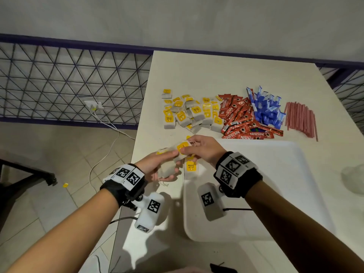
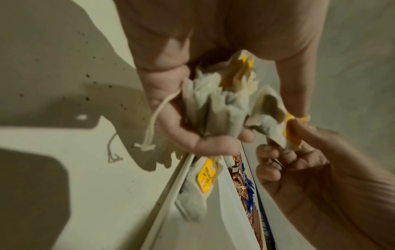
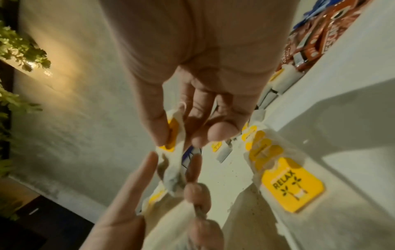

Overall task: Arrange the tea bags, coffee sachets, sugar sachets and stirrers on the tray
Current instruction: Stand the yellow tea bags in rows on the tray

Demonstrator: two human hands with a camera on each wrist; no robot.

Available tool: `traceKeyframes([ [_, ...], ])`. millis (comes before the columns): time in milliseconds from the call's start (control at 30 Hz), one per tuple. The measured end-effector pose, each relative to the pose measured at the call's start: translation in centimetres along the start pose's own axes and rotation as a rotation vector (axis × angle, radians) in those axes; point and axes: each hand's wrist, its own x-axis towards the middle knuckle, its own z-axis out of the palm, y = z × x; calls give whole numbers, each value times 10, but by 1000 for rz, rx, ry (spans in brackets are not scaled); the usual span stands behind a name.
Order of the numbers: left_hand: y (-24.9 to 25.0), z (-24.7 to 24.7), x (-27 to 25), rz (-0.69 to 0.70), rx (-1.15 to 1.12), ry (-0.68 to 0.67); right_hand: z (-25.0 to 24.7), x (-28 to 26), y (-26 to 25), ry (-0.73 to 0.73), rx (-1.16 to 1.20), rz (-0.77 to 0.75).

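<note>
My left hand (image 1: 157,164) grips a bunch of tea bags (image 1: 167,170) (image 2: 213,108) over the table's left edge. My right hand (image 1: 199,148) pinches one tea bag with a yellow tag (image 1: 182,147) (image 3: 173,135) at the top of that bunch. A tea bag marked RELAX (image 1: 191,166) (image 3: 290,184) lies on the white tray's (image 1: 275,184) near-left corner. Beyond the tray lie a heap of tea bags (image 1: 189,113), red coffee sachets (image 1: 242,119), blue sugar sachets (image 1: 266,109) and pink stirrers (image 1: 301,119).
The white table (image 1: 226,71) ends at the left beside my left hand, with tiled floor (image 1: 49,194) below. A black metal mesh fence (image 1: 69,79) and a white cable (image 1: 106,142) lie to the left. A crumpled clear wrapper (image 1: 352,178) sits at the right edge.
</note>
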Motion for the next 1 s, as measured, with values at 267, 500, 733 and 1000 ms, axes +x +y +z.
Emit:
traceKeyframes([
  [267, 2, 1, -13, 72, 185, 122, -9, -20, 0, -38, -46, 8],
  [500, 5, 8, -14, 88, 356, 110, -7, -31, 6, -95, -155, 14],
  [733, 0, 13, -15, 64, 514, 101, -12, -41, 17, -63, -66, 18],
  [1000, -8, 13, -14, 33, 586, 126, -22, -55, 22, -28, 25, 20],
])
